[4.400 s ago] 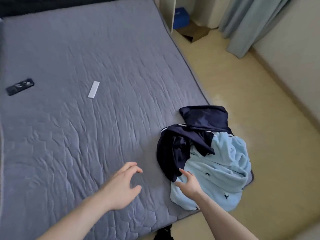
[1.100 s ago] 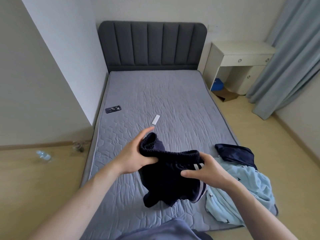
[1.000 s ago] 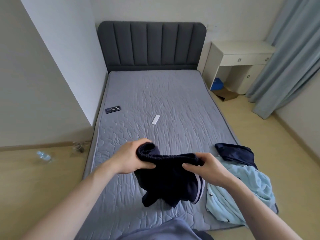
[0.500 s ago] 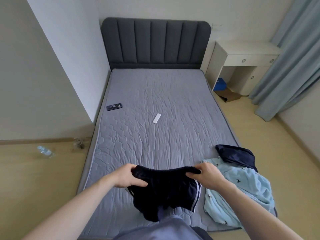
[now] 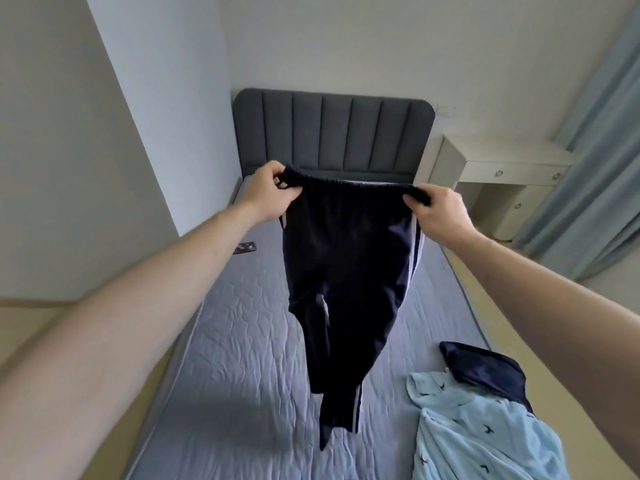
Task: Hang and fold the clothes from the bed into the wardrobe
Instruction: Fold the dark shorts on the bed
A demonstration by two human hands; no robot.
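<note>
Left hand, right hand: each grip curled tight on waistband; dark trousers hang above bed.

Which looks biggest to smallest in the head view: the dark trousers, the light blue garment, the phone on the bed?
1. Trousers, though held up near the camera.
2. Light blue garment, partly cut off by the frame; close to the trousers, so unsure.
3. Phone, clearly smallest.

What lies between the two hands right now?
In the head view, the dark trousers' waistband stretches between left hand and right hand.
</note>
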